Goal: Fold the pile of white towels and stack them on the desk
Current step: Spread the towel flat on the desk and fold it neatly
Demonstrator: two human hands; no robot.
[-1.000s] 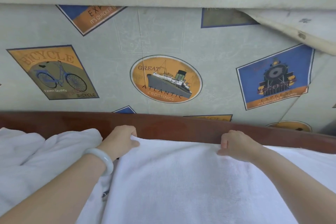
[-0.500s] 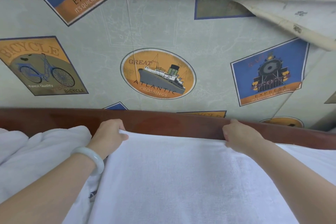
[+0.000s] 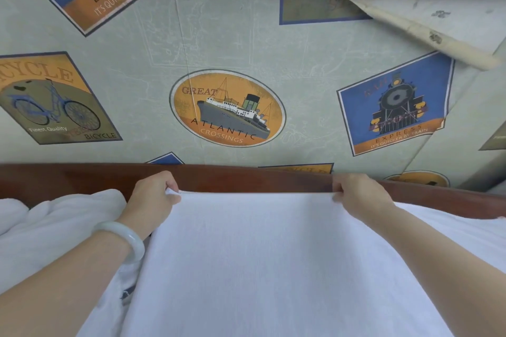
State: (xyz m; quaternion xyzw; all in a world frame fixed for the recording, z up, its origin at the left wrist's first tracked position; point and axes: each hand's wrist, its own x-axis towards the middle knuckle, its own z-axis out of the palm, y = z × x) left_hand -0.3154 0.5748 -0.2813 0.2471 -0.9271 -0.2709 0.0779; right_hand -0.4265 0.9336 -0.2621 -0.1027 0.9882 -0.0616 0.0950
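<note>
**Far edge pinched at both corners, towel drawn flat**

The left hand [image 3: 153, 197] and right hand [image 3: 358, 194] each have their grip closed on a far corner of the white towel [image 3: 252, 268], fingers curled over the hem. Held this way, the far edge runs taut and straight between them, just beside the back rim of the dark wooden table [image 3: 246, 179]; it looks like a squaring-up so the fold can start from an even edge. The cloth spreads toward the person and covers most of the table in view. To the left, touching the left forearm, lies the rumpled pile of towels [image 3: 54, 224], not yet folded; more white cloth shows under the right forearm, its state unclear. A pale bangle [image 3: 128, 238] sits on the left wrist. Behind the table stands a wall of grey-green wallpaper [image 3: 301, 63] with bicycle, ship and train emblems, one sheet peeling at upper right
</note>
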